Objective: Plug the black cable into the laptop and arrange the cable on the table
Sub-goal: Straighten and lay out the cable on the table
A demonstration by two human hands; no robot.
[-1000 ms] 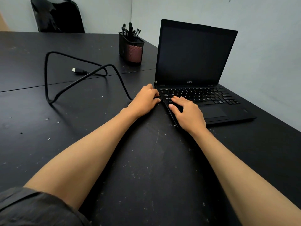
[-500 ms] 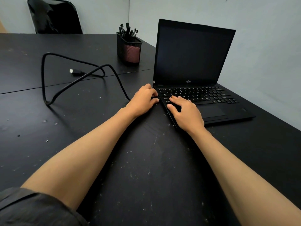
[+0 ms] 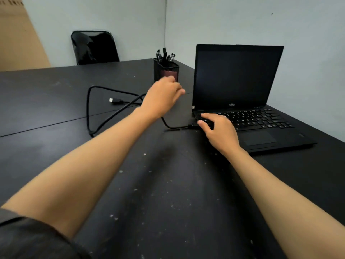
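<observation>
With one end of the black cable seated at the laptop near-left edge, a tug on its slack loops could unseat the plug. The left hand hovers above that slack, left of the laptop, fingers loosely spread, empty (blurred). The right hand rests flat on the keyboard corner, holding nothing.

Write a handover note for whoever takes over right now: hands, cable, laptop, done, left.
Left hand: lifted above the table, empty, blurred, over the cable's middle.
Right hand: resting on the laptop's left front corner, fingers on the keys, holding nothing.
Cable: one end sits at the laptop's left edge by the right thumb and looks plugged in; the rest lies in a loose crossing loop to the left, free plug on the table.
Done: plugging, apparently.
Left: check the seating, then tidy the loop.
</observation>
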